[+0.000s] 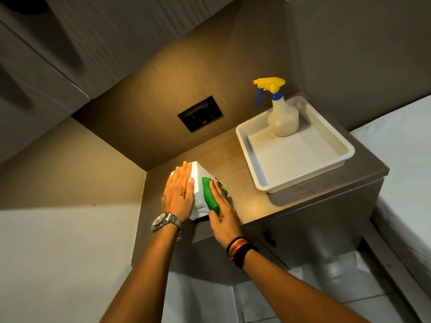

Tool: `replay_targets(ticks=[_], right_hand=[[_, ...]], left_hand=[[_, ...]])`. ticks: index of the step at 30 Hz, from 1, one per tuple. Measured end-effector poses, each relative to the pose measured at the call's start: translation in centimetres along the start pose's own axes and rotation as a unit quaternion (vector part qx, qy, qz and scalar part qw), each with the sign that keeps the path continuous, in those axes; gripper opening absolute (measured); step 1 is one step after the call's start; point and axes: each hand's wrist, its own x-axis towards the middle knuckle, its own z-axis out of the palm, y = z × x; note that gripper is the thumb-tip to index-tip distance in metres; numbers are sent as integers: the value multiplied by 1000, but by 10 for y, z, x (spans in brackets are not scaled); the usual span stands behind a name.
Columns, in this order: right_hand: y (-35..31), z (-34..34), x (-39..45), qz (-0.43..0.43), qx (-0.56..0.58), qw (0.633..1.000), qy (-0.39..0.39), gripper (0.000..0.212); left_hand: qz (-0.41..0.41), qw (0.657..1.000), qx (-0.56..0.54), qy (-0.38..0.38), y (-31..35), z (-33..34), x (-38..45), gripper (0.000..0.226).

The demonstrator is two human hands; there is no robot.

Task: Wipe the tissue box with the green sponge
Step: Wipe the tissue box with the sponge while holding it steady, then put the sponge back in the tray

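Note:
A white tissue box (198, 183) stands near the left front of a wooden bedside table (245, 197). My left hand (178, 193) lies flat on the box's top with fingers together, holding it still. My right hand (222, 213) presses a green sponge (210, 194) flat against the box's right side face. The sponge is partly covered by my fingers. Much of the box's top is hidden under my left hand.
A white tray (296, 173) sits on the right half of the table, with a spray bottle (282, 117) with a yellow and blue trigger standing in its far corner. A black socket panel (200, 113) is on the wooden wall behind. A bed (401, 164) lies to the right.

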Motion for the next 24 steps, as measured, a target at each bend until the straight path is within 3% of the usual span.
replay_targets(ticks=[7, 11, 15, 18, 21, 24], right_hand=[[-31, -48, -27, -15, 60, 994, -86, 73], [-61, -109, -8, -2, 80, 997, -17, 68], [-92, -170, 38, -94, -103, 990, 35, 65], [-98, -201, 71, -147, -292, 945, 18, 67], [-82, -220, 93, -88, -475, 874, -56, 65], [-62, -223, 97, 33, -566, 809, -156, 59]], left_hand=[[2, 999, 3, -44, 5, -12, -3, 63], [-1, 998, 10, -67, 10, -18, 1, 53], [1, 999, 25, -32, 34, -22, 10, 53], [44, 999, 5, -11, 79, -9, 18, 53], [51, 997, -11, -61, 123, 19, 21, 54], [42, 993, -11, -108, 153, 53, 19, 56]])
